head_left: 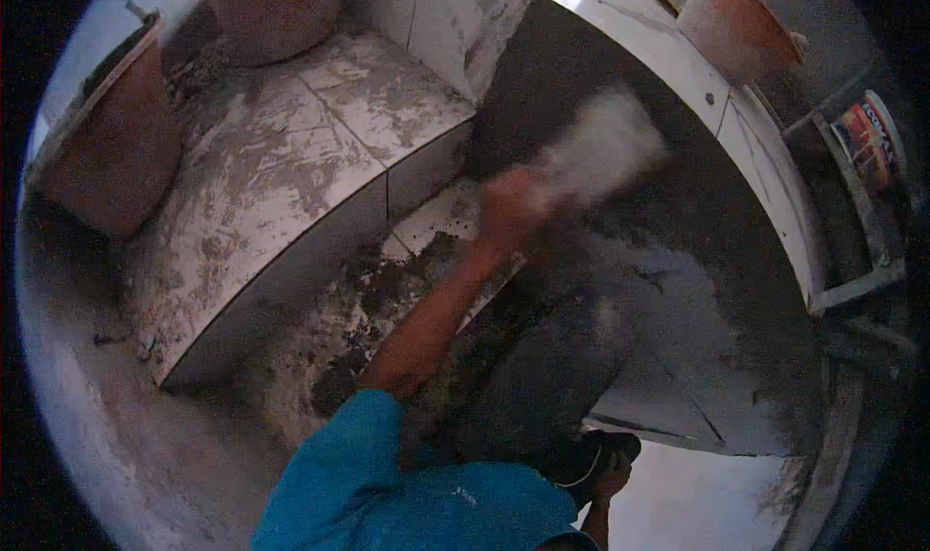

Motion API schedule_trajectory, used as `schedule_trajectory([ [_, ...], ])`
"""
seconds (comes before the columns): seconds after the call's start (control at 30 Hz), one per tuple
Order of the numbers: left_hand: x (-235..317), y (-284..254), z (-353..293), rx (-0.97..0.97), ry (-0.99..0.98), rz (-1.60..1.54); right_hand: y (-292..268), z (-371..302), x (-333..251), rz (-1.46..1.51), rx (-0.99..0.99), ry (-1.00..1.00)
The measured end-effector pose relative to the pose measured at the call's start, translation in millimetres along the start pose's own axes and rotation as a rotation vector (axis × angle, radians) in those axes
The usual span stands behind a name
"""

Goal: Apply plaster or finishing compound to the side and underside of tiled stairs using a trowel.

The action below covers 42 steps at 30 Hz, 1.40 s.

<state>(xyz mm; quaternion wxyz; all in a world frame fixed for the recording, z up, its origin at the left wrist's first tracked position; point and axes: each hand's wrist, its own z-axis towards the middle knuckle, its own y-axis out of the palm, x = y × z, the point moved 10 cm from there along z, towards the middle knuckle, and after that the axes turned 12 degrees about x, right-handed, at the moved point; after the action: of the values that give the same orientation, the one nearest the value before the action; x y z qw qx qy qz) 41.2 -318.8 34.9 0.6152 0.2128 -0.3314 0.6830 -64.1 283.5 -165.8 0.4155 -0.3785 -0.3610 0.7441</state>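
Observation:
My left hand (513, 204) is stretched forward, closed on a flat, pale, rectangular plastering trowel (612, 142). Motion blurs both the hand and the blade. The blade lies over a dark, wet-looking mortar surface (722, 198) that curves along the right side. Lower down, my right hand (612, 475) is beside a black shoe (586, 454), its fingers curled in; what they hold, if anything, I cannot make out. Between the arms is my grey trouser leg (542, 386).
A tiled step (281, 164) smeared with mortar rises at left. Terracotta-coloured tubs stand at far left (121, 139), at the back (271, 14) and at upper right (741, 28). A pale tiled ledge (678, 57) edges the mortar. A printed bucket (867, 144) stands at far right.

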Motion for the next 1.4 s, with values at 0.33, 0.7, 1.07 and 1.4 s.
schedule_trajectory([
  [0.33, 30.3, -14.0, 39.8, -0.091, -0.035, -0.250, -2.4, -3.3, 3.8, -0.007, 0.016, 0.082],
  [0.7, -14.1, -52.5, 102.3, 0.187, 0.178, 0.023, 5.0, -2.2, 25.2, 0.002, -0.011, 0.126],
  [1.07, 22.7, -48.4, 59.2, 0.019, -0.108, -0.279, 36.0, 4.1, 19.6, 0.311, -0.013, 0.065],
  [1.4, 69.8, -61.3, 40.8, 0.102, -0.626, -0.643, 23.4, 4.4, 29.8, 0.146, -0.011, 0.176],
])
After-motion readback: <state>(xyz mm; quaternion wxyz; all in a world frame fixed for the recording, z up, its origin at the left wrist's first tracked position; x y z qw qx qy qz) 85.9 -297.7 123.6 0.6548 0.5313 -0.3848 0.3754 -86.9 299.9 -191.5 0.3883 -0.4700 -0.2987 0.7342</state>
